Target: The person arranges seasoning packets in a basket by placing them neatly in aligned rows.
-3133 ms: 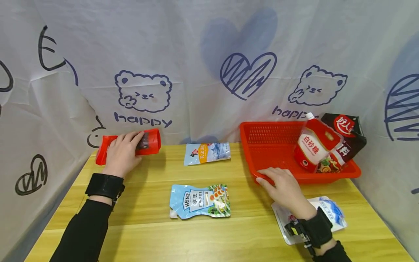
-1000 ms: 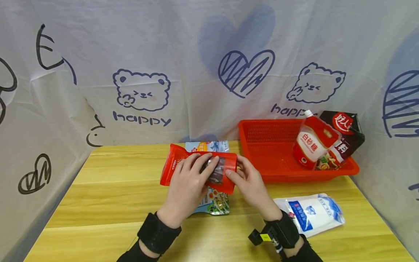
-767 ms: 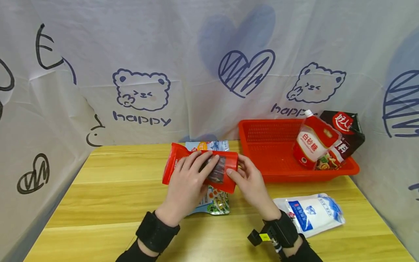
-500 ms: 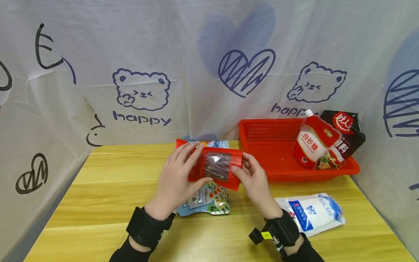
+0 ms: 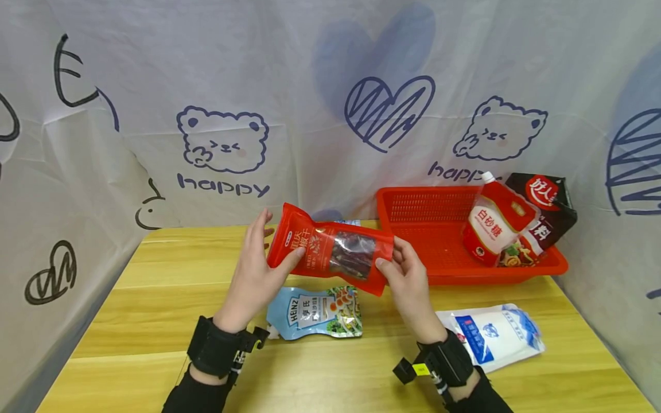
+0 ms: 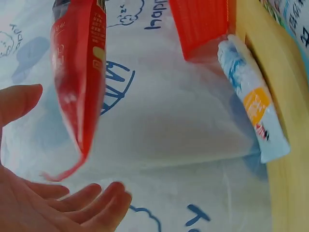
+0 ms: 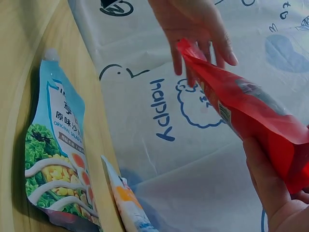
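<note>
A red bag of dried chilies (image 5: 330, 246) with a clear window is held above the table, tilted down to the right. My right hand (image 5: 408, 281) pinches its lower right end, thumb in front and fingers behind. At the other end my left hand (image 5: 253, 269) has its fingers spread around the bag; in the left wrist view, the thumb and fingers (image 6: 99, 203) stand apart from the bag's edge. Beneath lies a blue Heinz salad dressing pouch (image 5: 315, 312). A white and orange packet (image 6: 256, 101) lies behind, mostly hidden by the bag in the head view.
A red plastic basket (image 5: 434, 281) stands at the back right, holding a white sugar pouch (image 5: 498, 223) and a black seasoning packet (image 5: 542, 223). A white and blue bag (image 5: 493, 335) lies in front of it. A printed cloth (image 5: 320, 115) hangs behind the table.
The red bag came from the far left to the middle, where the right hand left the basket rim and took its end. Lately the left hand has slid left and opened off the bag.
</note>
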A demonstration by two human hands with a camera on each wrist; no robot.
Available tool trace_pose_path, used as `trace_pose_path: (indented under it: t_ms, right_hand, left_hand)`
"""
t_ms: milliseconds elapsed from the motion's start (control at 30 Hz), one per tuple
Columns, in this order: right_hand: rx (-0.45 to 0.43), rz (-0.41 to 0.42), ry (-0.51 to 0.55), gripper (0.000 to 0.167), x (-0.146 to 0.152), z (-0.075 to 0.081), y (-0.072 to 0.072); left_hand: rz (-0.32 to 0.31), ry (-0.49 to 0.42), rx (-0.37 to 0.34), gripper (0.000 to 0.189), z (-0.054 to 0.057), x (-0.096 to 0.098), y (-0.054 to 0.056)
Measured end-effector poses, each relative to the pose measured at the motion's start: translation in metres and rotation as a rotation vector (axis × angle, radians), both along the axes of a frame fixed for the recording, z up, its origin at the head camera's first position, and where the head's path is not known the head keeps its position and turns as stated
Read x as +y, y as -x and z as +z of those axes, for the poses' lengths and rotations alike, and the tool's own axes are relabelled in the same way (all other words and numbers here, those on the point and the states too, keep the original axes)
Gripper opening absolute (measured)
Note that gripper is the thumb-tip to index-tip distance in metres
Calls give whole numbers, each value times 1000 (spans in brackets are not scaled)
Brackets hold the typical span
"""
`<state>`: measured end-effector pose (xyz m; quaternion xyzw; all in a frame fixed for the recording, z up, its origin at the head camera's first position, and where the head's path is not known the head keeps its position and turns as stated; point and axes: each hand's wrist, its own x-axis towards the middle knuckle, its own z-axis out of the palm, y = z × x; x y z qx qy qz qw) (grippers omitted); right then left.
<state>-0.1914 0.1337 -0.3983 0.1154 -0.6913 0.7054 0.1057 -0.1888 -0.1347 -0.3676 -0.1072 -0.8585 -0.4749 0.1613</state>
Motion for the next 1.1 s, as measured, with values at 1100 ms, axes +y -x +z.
trace_pose_path:
  t_ms: [1100]
  right_hand:
    - [-4, 111, -29, 47, -2, -4, 3]
  left_hand:
    - [-91, -276, -254, 64, -5, -8, 6]
